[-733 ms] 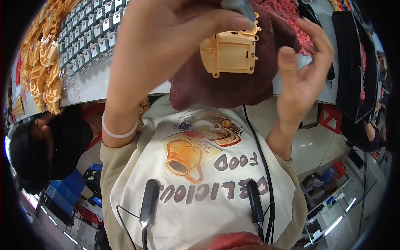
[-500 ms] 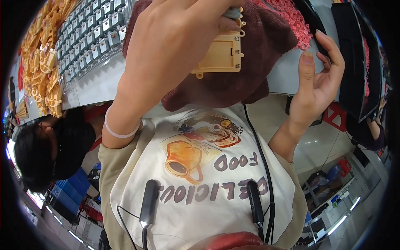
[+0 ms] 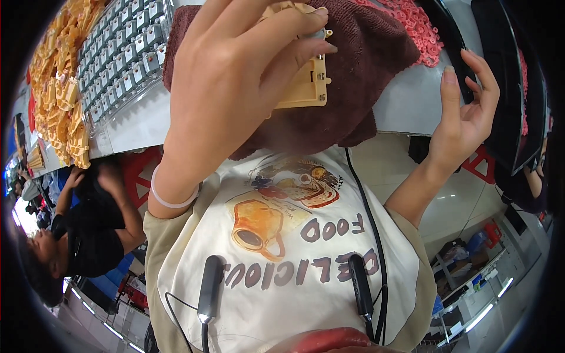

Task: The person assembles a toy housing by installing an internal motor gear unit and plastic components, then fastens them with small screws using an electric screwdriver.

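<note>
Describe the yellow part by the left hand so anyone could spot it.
Find the dark brown cloth, top centre. Over it, partly covered by the left hand, is a yellow plastic part. Unlike the yellow pieces heaped far left, it is separate.

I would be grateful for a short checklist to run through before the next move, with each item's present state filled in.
1. Yellow plastic housing positioned over the maroon fabric cloth: ok.
2. Left hand at the housing: ok; its fingers cover the upper part.
3. Small grey part properly seated: cannot tell; the left fingers mostly hide it.
4. Right hand steadying the housing: not ok; it is apart, off to the right.
5. Right hand unloaded: ok; it is open and holds nothing visible.
6. Rows of grey blocks with pale faces clear of the cloth's left edge: cannot tell; the left hand and forearm overlap that area.
</note>
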Available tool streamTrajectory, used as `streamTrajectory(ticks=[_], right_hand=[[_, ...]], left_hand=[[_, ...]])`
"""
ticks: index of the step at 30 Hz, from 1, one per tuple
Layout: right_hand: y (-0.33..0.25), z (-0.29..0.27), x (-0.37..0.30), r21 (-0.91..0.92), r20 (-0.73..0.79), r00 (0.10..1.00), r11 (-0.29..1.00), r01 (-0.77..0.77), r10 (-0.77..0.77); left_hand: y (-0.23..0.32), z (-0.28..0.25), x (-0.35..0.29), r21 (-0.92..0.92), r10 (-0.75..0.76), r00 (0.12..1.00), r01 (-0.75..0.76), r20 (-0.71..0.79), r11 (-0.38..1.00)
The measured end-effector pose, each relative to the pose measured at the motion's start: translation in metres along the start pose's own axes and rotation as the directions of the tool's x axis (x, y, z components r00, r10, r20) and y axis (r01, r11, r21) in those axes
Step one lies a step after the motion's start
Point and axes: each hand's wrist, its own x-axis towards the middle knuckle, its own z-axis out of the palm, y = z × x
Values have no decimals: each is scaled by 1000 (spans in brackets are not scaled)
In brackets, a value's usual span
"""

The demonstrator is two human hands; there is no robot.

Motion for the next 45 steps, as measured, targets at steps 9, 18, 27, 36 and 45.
streamTrajectory(ticks=[9,18,27,36,45], right_hand=[[24,-9,23,-44,27,999,999,-20,21],[58,27,59,-186,518,845,947,260,-131],[46,20,62,-253,543,821,897,362,-178],[54,14,69,-69,509,850,978,199,-137],[62,-7,85,1,569,722,878,-478,392]], left_hand=[[8,-13,-4,179,-216,943,174,254,968],[-2,-16,1,103,-221,921,198,319,975],[5,-18,12,40,-120,926,114,359,993],[-4,-24,7,129,-132,898,85,419,988],[-7,-6,3,-305,-157,967,214,199,928]])
